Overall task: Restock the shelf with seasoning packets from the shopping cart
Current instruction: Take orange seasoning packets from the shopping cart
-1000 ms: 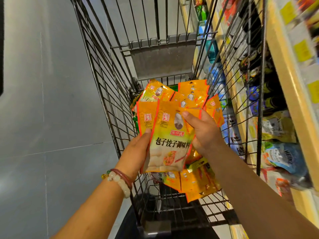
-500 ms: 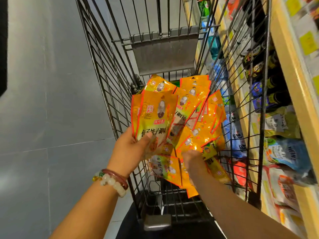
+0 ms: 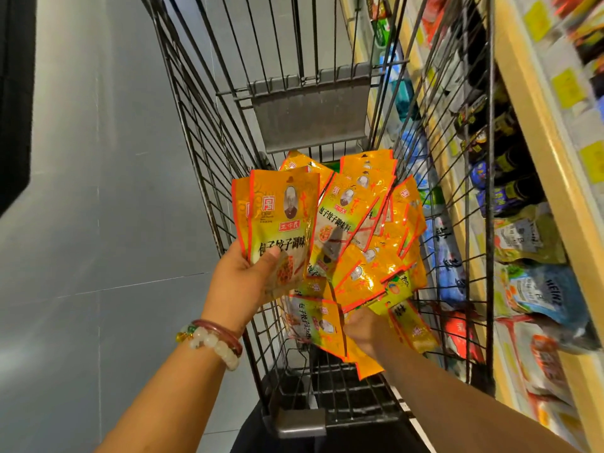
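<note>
Barely started — your left hand (image 3: 248,276) is pinching a small stack of seasoning packets (image 3: 281,220), thumb on front; your right hand (image 3: 366,328) is reaching into the cart pile (image 3: 369,237), fingers hidden — nothing's reaching the shelf (image 3: 536,132) yet.

Gripping upright seasoning packets (image 3: 282,220) in left hand (image 3: 243,282). Reaching right hand (image 3: 366,328) into cart pile (image 3: 369,243), fingers hidden.
</note>
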